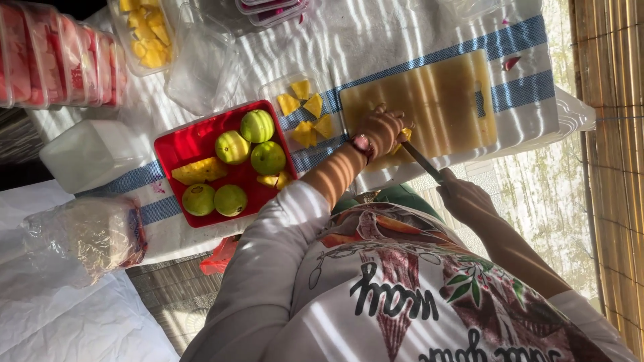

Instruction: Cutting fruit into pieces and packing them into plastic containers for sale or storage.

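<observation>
Our left hand [382,129] pinches the yellow fruit piece [404,136]. Our right hand [466,196] grips the knife [421,161], which points slantwise at the fruit.

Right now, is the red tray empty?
No. The red tray holds five round green fruits and some yellow cut pieces.

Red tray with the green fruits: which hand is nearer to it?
Left. The left hand holds a yellow fruit piece on the cutting board beside the red tray; the right hand grips the knife, farther away.
</observation>
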